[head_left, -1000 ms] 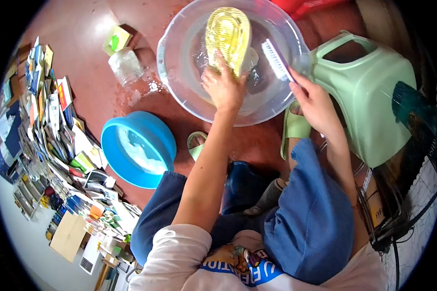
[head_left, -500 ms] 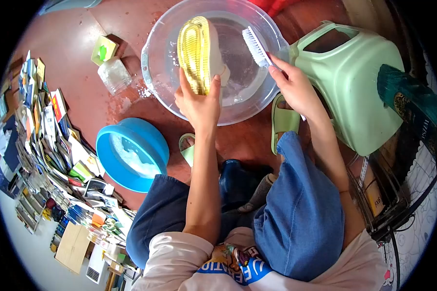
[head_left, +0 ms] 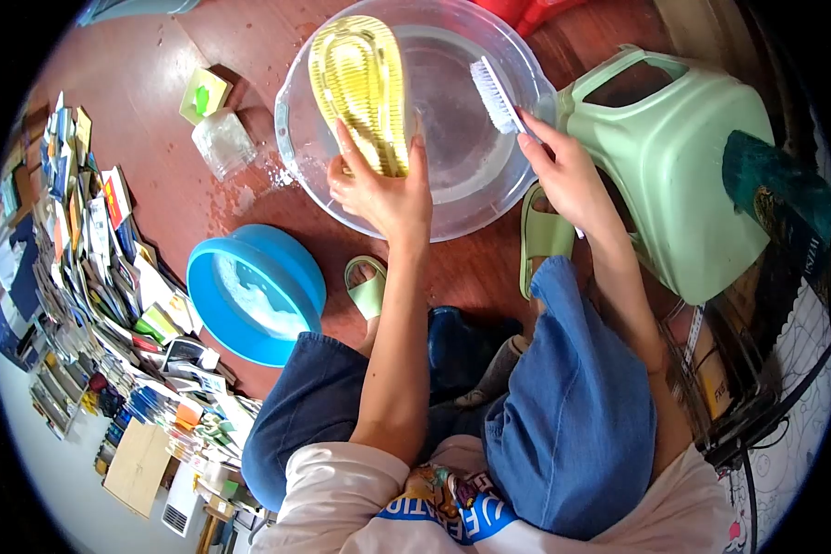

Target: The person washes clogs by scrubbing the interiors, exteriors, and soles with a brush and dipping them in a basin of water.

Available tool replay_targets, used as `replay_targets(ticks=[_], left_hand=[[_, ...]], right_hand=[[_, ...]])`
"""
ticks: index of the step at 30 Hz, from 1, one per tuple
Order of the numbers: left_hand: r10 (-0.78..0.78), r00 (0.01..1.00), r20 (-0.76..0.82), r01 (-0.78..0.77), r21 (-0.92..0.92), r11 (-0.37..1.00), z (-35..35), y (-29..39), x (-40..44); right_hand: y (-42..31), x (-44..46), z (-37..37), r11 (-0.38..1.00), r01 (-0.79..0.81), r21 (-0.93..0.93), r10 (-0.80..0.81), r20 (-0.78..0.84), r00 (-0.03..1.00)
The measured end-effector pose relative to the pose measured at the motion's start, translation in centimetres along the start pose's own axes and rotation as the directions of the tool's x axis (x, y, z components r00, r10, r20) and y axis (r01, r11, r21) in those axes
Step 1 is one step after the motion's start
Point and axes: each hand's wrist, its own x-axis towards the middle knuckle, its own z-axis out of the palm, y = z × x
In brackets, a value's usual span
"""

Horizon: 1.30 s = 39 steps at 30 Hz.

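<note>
My left hand (head_left: 383,189) is closed around the heel end of a shoe (head_left: 360,88), whose yellow ridged sole faces up toward me. The shoe is held over the left part of a large clear plastic basin (head_left: 284,138). My right hand (head_left: 568,171) grips the handle of a white scrub brush (head_left: 495,96), its bristles pointing left toward the shoe but apart from it. The brush is over the basin's right side. Shallow cloudy water shows in the basin.
A blue basin (head_left: 208,305) of sudsy water stands at left. Beyond it are a small yellow box (head_left: 203,95), a clear container (head_left: 223,145) and piled books (head_left: 92,240). A pale green plastic stool (head_left: 683,157) is close on the right. Green slippers (head_left: 547,231) are on my feet.
My left hand has turned the shoe so more of its sole faces me, its toe swinging left. The brush has shifted slightly right and down in my right hand.
</note>
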Motion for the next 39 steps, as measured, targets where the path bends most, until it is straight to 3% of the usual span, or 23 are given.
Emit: replay_targets(ticks=[7,8,10,14,17,22,25,27,28,29,30,31,32,34,36,39], left_hand=[[0.052,0.997,0.065,-0.059,0.107,0.992,4.6,-2.0,-0.5],[0.074,0.995,0.072,-0.082,0.114,0.990,5.0,-2.3,-0.6],[0.110,0.993,0.051,-0.116,0.137,0.984,5.4,-2.5,-0.6],[0.161,0.982,0.097,-0.179,0.224,0.958,5.8,-2.9,-0.4],[0.078,0.970,0.231,-0.146,0.295,0.944,5.7,-2.2,-0.4],[0.061,0.956,0.288,-0.155,0.314,0.937,5.0,-2.3,0.3],[0.040,0.936,0.351,-0.130,0.239,0.962,3.2,-2.0,1.1],[-0.103,0.903,0.416,0.091,0.049,0.995,1.9,-2.4,1.7],[-0.102,0.904,0.416,0.088,0.052,0.995,1.7,-2.9,1.7],[-0.131,0.879,0.459,0.245,-0.198,0.949,1.7,-3.4,1.8],[-0.142,0.848,0.510,0.392,-0.424,0.817,1.7,-3.6,1.8],[-0.183,0.780,0.599,0.547,-0.510,0.664,-0.1,-1.8,2.2],[-0.261,0.701,0.664,0.673,-0.492,0.552,-1.5,-0.7,2.5],[-0.201,0.641,0.741,0.764,-0.592,0.255,-2.4,-1.0,2.9],[-0.192,0.555,0.809,0.822,-0.569,-0.022,-3.9,-0.5,3.2],[0.028,0.517,0.856,0.794,-0.467,-0.391,-5.5,-1.7,3.5]], right_hand=[[0.3,-0.1,0.1,1.000,0.024,-0.002,-0.024,-0.036,0.999],[-1.0,-0.4,-0.4,0.992,-0.123,0.002,0.123,0.013,0.992],[-1.3,-0.6,-0.4,0.963,-0.270,-0.002,0.270,0.066,0.961],[-0.3,-0.3,0.0,0.995,-0.096,0.000,0.096,0.025,0.995],[0.3,0.0,0.5,0.999,-0.045,0.015,0.045,0.018,0.999],[0.5,0.3,0.8,0.999,0.001,0.034,-0.002,0.027,1.000],[-0.2,0.2,0.4,0.993,-0.096,-0.066,0.100,0.059,0.993],[0.4,0.1,0.7,1.000,-0.021,-0.016,0.021,0.026,0.999],[0.3,0.0,0.6,1.000,-0.021,-0.012,0.021,0.025,0.999],[-0.1,0.0,0.3,0.997,-0.081,-0.012,0.081,0.046,0.996],[-0.3,0.0,0.1,0.990,-0.141,-0.016,0.142,0.065,0.988],[-0.3,0.1,0.0,0.990,-0.144,-0.015,0.144,0.062,0.988],[-0.1,0.1,0.1,0.993,-0.118,-0.017,0.119,0.043,0.992],[0.3,0.2,0.1,0.996,-0.092,-0.019,0.092,0.024,0.995],[0.5,0.3,0.2,0.998,-0.061,0.008,0.061,0.026,0.998],[-0.7,0.7,0.3,0.988,-0.125,-0.094,0.133,0.094,0.987]])
